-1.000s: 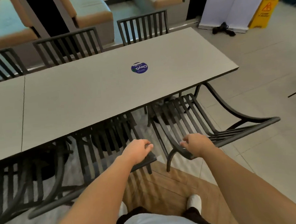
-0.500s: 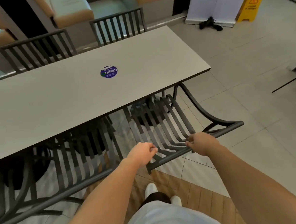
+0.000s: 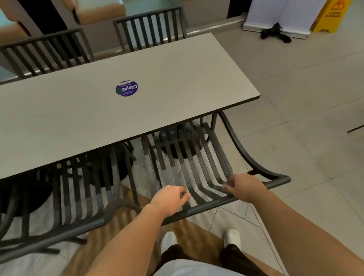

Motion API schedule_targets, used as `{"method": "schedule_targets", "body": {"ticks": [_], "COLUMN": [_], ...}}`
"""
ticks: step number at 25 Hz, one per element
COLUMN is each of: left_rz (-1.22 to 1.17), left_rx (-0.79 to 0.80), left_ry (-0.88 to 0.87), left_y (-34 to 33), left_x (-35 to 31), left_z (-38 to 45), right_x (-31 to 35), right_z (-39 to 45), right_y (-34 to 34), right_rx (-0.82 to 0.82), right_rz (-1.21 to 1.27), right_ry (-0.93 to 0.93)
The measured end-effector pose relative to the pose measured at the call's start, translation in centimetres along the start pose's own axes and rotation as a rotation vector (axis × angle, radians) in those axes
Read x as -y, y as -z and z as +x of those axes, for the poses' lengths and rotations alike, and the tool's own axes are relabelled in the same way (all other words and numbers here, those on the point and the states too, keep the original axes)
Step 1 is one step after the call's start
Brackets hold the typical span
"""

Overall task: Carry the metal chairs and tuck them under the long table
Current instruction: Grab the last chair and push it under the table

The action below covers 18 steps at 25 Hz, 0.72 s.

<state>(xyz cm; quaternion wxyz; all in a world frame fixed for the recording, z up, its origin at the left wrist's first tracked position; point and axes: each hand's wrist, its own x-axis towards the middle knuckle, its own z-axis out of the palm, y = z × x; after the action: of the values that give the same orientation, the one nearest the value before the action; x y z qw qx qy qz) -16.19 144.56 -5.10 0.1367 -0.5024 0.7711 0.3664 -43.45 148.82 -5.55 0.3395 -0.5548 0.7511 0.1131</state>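
Head view, the only one. Both hands are on the same slatted metal chair (image 3: 191,158), at the right end of the long table (image 3: 172,78). Left hand (image 3: 170,200) has its fingers curled round the back's top rail (image 3: 203,209) near the rail's left end; right hand (image 3: 243,187) grips the same rail further right, fingers wrapped over the slat tops. Both closed on the chair, nothing loose.

Key relation: the chair lies straight ahead of the hands, table beyond it. The rail runs left-right, slightly skewed, roughly parallel to the table's near edge. The seat front is already under the tabletop; the back and the curved right armrest (image 3: 253,158) are out in the open. My read: remaining move is a straight push forward, away from the body. Hands are about equally near; the right sits slightly further forward, so the push may yaw the chair unless corrected.

Neighbouring chair (image 3: 83,187) on the left is just beside it, likewise partly under the table. The gap between the two is narrow, likely the snag point.

Hard to see:
- Chair legs and the front of the seat are hidden by the tabletop.
- A dark round table base (image 3: 177,142) shows through the slats; clearance to it can't be judged.
- Left chair is cut off by the frame edge.
- Whether the feet are on the floor or lifted: can't tell.
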Motion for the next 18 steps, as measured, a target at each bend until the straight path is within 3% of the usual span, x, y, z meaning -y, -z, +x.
{"method": "schedule_targets", "body": {"ticks": [5, 8, 11, 18], "left_rz": [0.027, 0.152, 0.201, 0.215], "left_rx": [0.071, 0.015, -0.091, -0.058], "left_ry": [0.176, 0.245, 0.352, 0.353], "left_y": [-5.0, -7.5, -8.7, -9.6], "left_x": [-2.5, -2.9, -3.7, -6.2], "left_z": [0.1, 0.5, 1.3, 2.7], "right_x": [-5.4, -8.3, -9.7, -12.5], "right_z": [2.0, 3.1, 4.3, 5.0], "right_y": [0.4, 0.3, -0.8, -0.8], "right_rx": [0.178, 0.216, 0.095, -0.004], "right_rz": [-0.105, -0.244, -0.408, -0.536], "right_ry": [0.141, 0.204, 0.273, 0.281]}}
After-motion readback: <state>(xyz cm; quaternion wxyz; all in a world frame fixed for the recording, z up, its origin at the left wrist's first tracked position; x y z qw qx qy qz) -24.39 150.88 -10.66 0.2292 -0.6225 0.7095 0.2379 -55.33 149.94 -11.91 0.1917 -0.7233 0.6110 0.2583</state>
